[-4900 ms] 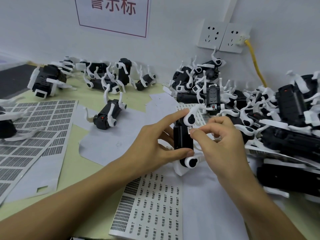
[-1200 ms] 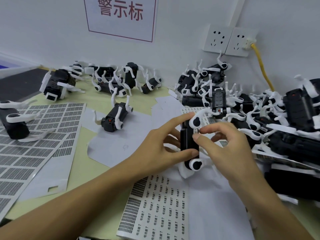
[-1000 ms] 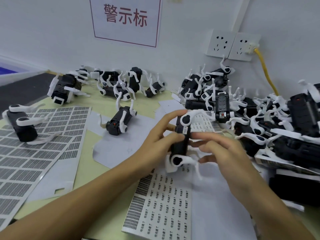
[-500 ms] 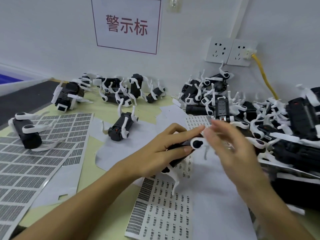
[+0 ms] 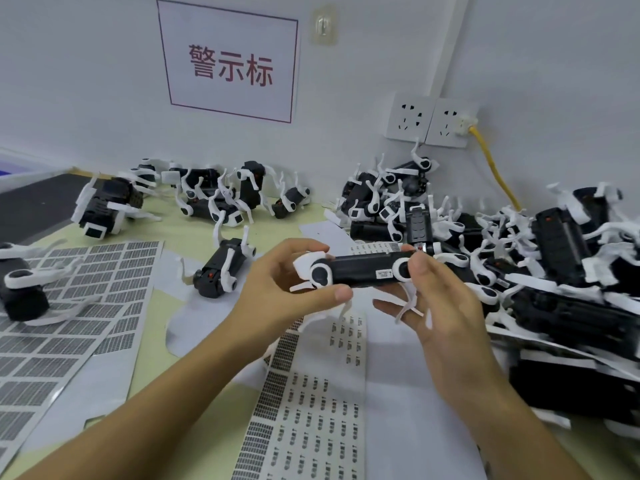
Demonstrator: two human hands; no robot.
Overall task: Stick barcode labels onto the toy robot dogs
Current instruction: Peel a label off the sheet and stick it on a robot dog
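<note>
our left hand (image 5: 277, 289) and right hand (image 5: 440, 306) pinch one toy dog (image 5: 363, 271); its small label (image 5: 383, 274) is on; a big pile of dogs (image 5: 554, 258) looks left to do

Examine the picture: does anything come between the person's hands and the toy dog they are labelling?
Nothing visible does. The left hand and right hand both hold the toy dog directly, and its barcode label is uncovered.

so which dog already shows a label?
The toy dog held level between the left hand and right hand: a small white label sits on its black side. No label is visible on the others.
</note>
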